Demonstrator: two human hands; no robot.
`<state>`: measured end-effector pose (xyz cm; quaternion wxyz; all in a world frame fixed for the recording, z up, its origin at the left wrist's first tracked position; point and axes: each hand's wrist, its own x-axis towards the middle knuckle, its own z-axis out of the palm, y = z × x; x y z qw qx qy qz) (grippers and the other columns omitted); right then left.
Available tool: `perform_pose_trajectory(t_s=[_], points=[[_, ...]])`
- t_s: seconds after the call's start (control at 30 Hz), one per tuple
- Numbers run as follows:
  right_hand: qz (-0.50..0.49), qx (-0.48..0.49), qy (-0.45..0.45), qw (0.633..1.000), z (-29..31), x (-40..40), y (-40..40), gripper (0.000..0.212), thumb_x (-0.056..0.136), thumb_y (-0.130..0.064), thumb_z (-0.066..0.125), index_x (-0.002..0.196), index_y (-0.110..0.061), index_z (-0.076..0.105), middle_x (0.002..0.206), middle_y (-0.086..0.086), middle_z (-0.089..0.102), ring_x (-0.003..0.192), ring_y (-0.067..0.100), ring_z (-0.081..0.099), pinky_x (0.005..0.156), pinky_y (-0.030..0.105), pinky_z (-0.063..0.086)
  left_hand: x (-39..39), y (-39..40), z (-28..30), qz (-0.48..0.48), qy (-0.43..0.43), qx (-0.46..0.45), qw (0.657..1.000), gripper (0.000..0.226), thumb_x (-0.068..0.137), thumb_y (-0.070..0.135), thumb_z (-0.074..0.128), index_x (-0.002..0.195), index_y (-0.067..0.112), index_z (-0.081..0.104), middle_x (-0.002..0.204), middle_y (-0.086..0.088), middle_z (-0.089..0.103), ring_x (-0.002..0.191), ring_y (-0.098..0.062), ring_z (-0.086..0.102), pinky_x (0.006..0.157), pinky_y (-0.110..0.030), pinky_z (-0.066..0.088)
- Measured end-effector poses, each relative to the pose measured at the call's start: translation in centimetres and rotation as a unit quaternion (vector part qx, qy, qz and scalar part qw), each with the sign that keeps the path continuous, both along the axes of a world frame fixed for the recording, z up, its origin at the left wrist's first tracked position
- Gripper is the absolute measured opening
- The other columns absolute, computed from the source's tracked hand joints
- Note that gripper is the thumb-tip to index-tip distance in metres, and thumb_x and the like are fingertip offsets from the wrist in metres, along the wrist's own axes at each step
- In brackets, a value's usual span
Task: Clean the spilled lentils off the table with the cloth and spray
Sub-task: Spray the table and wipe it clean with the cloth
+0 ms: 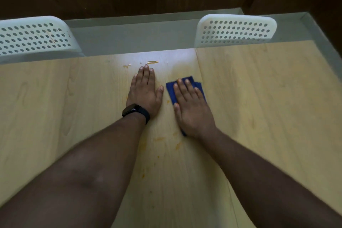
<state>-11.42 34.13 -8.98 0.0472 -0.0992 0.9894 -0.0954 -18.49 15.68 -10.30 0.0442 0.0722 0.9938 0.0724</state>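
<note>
My right hand (190, 105) lies flat, fingers spread, pressing a folded blue cloth (171, 89) onto the light wooden table (259, 107). The cloth shows beyond my fingertips and at my wrist. My left hand (143, 90), with a black watch on the wrist, rests flat on the table just left of the cloth, holding nothing. Orange-yellow lentil smears (177, 145) streak the wood near my right wrist and between my forearms. A wet yellowish streak (152, 62) and a smaller one (127, 65) lie just past my left fingertips. No spray bottle is in view.
Two white perforated chair backs stand at the table's far edge, one at the left (33, 37) and one at the right (236, 30). A grey floor strip and dark wooden wall lie beyond. A seam (201, 83) runs between two tabletops just right of the cloth.
</note>
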Motion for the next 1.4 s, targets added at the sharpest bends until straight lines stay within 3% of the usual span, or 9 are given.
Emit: perform_pose_trajectory(t_s=[0.13, 0.37, 0.47, 0.63, 0.73, 0.9, 1.03, 1.23, 1.4], points=[[0.036, 0.005, -0.011, 0.999, -0.1, 7.6, 4.0, 0.064, 0.112, -0.040, 0.021, 0.167, -0.019, -0.004, 0.175, -0.002, -0.011, 0.160, 0.013, -0.015, 0.131, 0.045, 0.009, 0.3, 0.2, 0.6, 0.001, -0.001, 0.004, 1.000, 0.073, 0.107, 0.049, 0.019, 0.166, 0.010, 0.000, 0.174, -0.008, -0.006, 0.161, -0.021, -0.008, 0.131, -0.040, -0.001], [-0.084, 0.009, 0.013, 0.996, -0.6, 2.6, 2.6, 0.065, 0.108, -0.040, 0.016, 0.168, -0.017, 0.005, 0.176, 0.001, -0.002, 0.162, 0.018, -0.008, 0.131, 0.044, 0.006, 0.5, 0.2, 0.5, -0.006, 0.008, 0.006, 1.000, 0.071, 0.108, 0.047, 0.021, 0.166, 0.011, 0.004, 0.174, -0.010, 0.000, 0.161, -0.023, -0.003, 0.131, -0.040, 0.000], [-0.084, 0.005, 0.010, 0.996, -0.7, 3.1, 0.8, 0.065, 0.108, -0.039, 0.016, 0.168, -0.015, 0.003, 0.176, 0.004, -0.003, 0.162, 0.020, -0.007, 0.131, 0.045, 0.006, 0.8, 0.2, 0.6, -0.016, 0.007, 0.005, 1.000, 0.068, 0.108, 0.045, 0.022, 0.166, 0.012, 0.009, 0.174, -0.012, 0.005, 0.161, -0.025, 0.000, 0.131, -0.041, 0.002], [0.011, -0.005, -0.006, 1.000, -0.3, 13.9, 0.3, 0.064, 0.111, -0.038, 0.021, 0.168, -0.016, 0.000, 0.176, 0.000, -0.008, 0.160, 0.016, -0.015, 0.131, 0.045, 0.007, 2.3, -0.3, 1.3, -0.031, -0.008, 0.011, 0.999, 0.066, 0.109, 0.043, 0.024, 0.166, 0.012, 0.012, 0.174, -0.011, 0.006, 0.161, -0.025, 0.002, 0.130, -0.042, 0.004], [0.020, -0.012, -0.012, 1.000, 0.1, 18.5, 3.3, 0.063, 0.112, -0.037, 0.023, 0.168, -0.018, 0.001, 0.176, -0.002, -0.008, 0.161, 0.014, -0.013, 0.131, 0.043, 0.007, 5.6, -1.1, 1.3, -0.026, -0.013, 0.017, 0.999, 0.066, 0.109, 0.044, 0.023, 0.167, 0.013, 0.010, 0.175, -0.008, 0.003, 0.161, -0.024, 0.000, 0.130, -0.042, 0.003], [-0.049, -0.003, 0.005, 0.999, 0.1, 14.1, 3.8, 0.064, 0.108, -0.038, 0.019, 0.168, -0.017, 0.010, 0.176, 0.001, 0.003, 0.162, 0.017, -0.004, 0.130, 0.047, 0.014, 12.9, -3.6, 1.0, -0.014, -0.030, 0.016, 0.999, 0.069, 0.107, 0.048, 0.013, 0.167, 0.016, 0.003, 0.174, -0.005, -0.006, 0.161, -0.020, -0.005, 0.130, -0.041, 0.000], [-0.086, 0.004, 0.013, 0.996, -0.1, 10.8, 1.4, 0.065, 0.108, -0.038, 0.018, 0.168, -0.014, 0.010, 0.176, 0.004, 0.003, 0.162, 0.022, -0.001, 0.130, 0.047, 0.011, 15.5, -3.8, 0.5, -0.003, -0.016, 0.004, 1.000, 0.067, 0.109, 0.047, 0.014, 0.167, 0.017, 0.000, 0.174, -0.004, -0.007, 0.161, -0.019, -0.006, 0.130, -0.040, -0.001], [0.010, -0.014, -0.006, 1.000, -0.3, 21.2, -1.1, 0.065, 0.110, -0.037, 0.024, 0.168, -0.016, 0.004, 0.176, 0.001, -0.003, 0.161, 0.017, -0.011, 0.131, 0.045, 0.007, 15.8, -3.9, 0.2, -0.008, -0.001, 0.012, 1.000, 0.070, 0.105, 0.049, 0.013, 0.167, 0.016, 0.009, 0.175, -0.007, 0.003, 0.161, -0.021, 0.001, 0.130, -0.044, 0.004], [0.062, 0.010, -0.017, 0.998, 0.2, 27.5, 3.4, 0.063, 0.112, -0.037, 0.025, 0.168, -0.017, 0.004, 0.176, -0.001, -0.005, 0.161, 0.016, -0.008, 0.130, 0.046, 0.014, 16.0, -3.8, 0.6, -0.004, -0.002, 0.008, 1.000, 0.070, 0.106, 0.049, 0.013, 0.167, 0.016, 0.008, 0.175, -0.006, 0.002, 0.161, -0.021, -0.001, 0.130, -0.043, 0.003]])
